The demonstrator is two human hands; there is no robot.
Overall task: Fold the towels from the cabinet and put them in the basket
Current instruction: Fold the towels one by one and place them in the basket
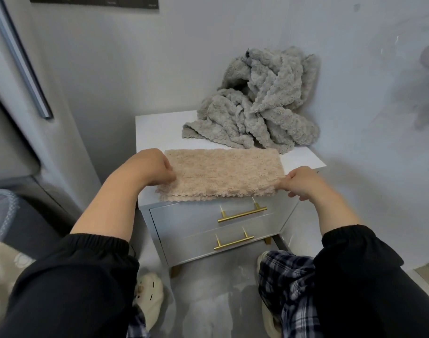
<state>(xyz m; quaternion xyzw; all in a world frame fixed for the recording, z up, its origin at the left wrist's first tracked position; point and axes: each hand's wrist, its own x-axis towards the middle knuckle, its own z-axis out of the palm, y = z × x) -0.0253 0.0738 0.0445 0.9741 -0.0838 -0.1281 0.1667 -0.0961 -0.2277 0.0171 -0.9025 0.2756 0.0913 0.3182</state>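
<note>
1. On my feed a white cabinet [157,128] stands in a corner against a pale wall [135,69], on a glossy grey floor [208,289]. Both its drawers are closed, each with a gold bar handle [242,214].
2. On the cabinet top, at the front edge, the beige towel [220,174] lies flat as a long strip, its scalloped near edge hanging slightly over the upper drawer.
3. Behind it, at the cabinet's back right, a heap of crumpled grey towels [257,113] leans into the wall corner.
4. Left of the cabinet and low down, I see what looks like a mesh basket [1,211], cut off by the frame edge; I cannot see inside it.
5. The left hand [152,169] grips the beige towel's left end; its fingertips are hidden against the cloth.
6. The right hand [303,182] pinches the towel's right near corner between thumb and fingers, the other fingers curled.
</note>
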